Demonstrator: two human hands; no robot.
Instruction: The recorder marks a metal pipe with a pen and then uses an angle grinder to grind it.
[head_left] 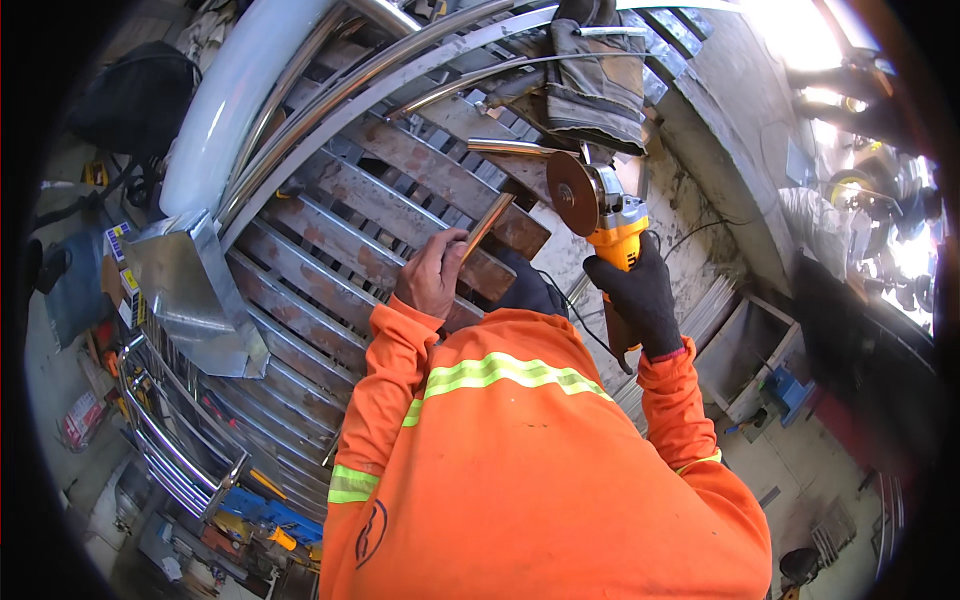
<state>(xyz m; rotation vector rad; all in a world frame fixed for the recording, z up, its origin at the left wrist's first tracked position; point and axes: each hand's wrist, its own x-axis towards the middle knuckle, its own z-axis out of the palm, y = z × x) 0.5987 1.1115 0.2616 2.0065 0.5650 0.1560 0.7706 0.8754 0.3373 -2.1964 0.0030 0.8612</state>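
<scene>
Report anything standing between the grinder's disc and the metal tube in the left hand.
Nothing visible stands between the disc and the metal tube in the left hand. Another tube lies farther ahead, not across that gap.

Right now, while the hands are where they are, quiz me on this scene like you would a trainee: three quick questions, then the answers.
1. True or false: the left hand wears a black glove.
2. Short answer: what kind of power tool does the right hand hold?
3. Choose one: is that tool's brown disc touching the short metal piece in the left hand, or apart from it?

Key:
1. False; the left hand is bare, and the black glove is on the right.
2. An angle grinder with a yellow body.
3. Apart; a gap shows between them.
</scene>
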